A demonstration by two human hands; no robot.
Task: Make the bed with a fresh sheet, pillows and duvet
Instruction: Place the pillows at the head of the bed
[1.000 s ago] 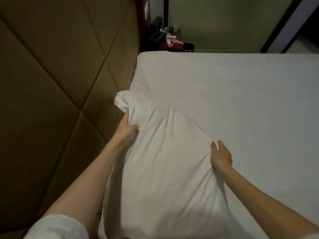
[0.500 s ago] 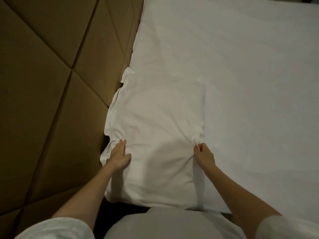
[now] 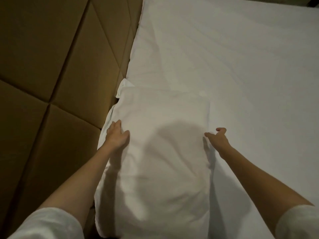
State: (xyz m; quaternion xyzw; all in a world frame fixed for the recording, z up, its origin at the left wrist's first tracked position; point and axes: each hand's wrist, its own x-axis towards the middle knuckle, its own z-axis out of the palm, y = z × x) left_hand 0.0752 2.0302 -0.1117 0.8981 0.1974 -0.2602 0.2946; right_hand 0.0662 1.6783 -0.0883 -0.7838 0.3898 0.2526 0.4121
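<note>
A: Where is your pillow?

B: Your soft white fabric pillow (image 3: 155, 144) lies flat in the lower middle of the frame, on the smooth white bed sheet (image 3: 241, 66), with its long left edge against the tan padded headboard (image 3: 51, 83) that fills the left side.

A: And your left hand?

B: Your left hand (image 3: 117, 135) rests on the pillow's left edge at centre left, fingers fairly straight and lying on the cloth, curled round nothing.

A: Your right hand?

B: Your right hand (image 3: 216, 138) sits at the pillow's right edge, right of centre, fingers loosely bent and spread, forefinger tip touching the cloth. It grips nothing.

A: Anything else?

B: Your white sleeves (image 3: 48, 223) show in both lower corners.
</note>
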